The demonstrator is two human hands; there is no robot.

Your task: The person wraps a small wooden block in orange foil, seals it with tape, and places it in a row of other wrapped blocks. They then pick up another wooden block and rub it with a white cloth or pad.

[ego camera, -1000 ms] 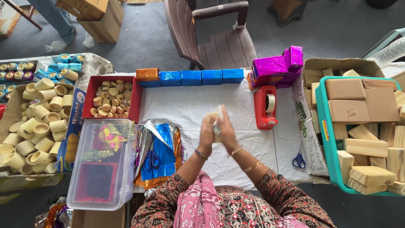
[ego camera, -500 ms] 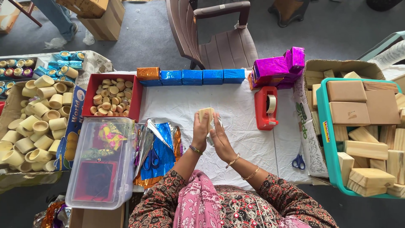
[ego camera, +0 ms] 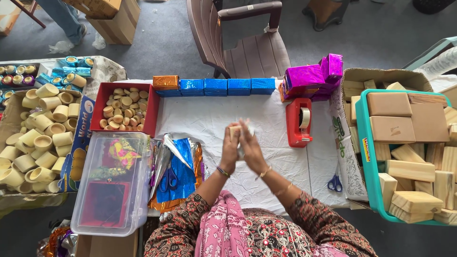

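Note:
My left hand (ego camera: 230,151) and my right hand (ego camera: 251,148) are pressed together above the white table cover (ego camera: 214,119). Between them they clasp a small wooden block (ego camera: 235,129) with a bit of silvery foil against it; most of the block is hidden by the palms. Sheets of blue, silver and orange foil (ego camera: 178,166) lie just left of my hands, with blue-handled scissors (ego camera: 166,180) on top. A red tape dispenser (ego camera: 299,122) stands to the right of my hands.
A row of blue and orange wrapped blocks (ego camera: 214,86) and magenta wrapped ones (ego camera: 309,76) line the far edge. A red tray of round pieces (ego camera: 124,109), a clear lidded box (ego camera: 110,183) and cardboard tubes (ego camera: 40,138) sit left. A teal crate of wooden blocks (ego camera: 409,157), second scissors (ego camera: 335,182) and a chair (ego camera: 247,43) are nearby.
My hands have stayed clasped on the block and drifted slightly left and toward me, from a raised, tilted pose to a more upright one.

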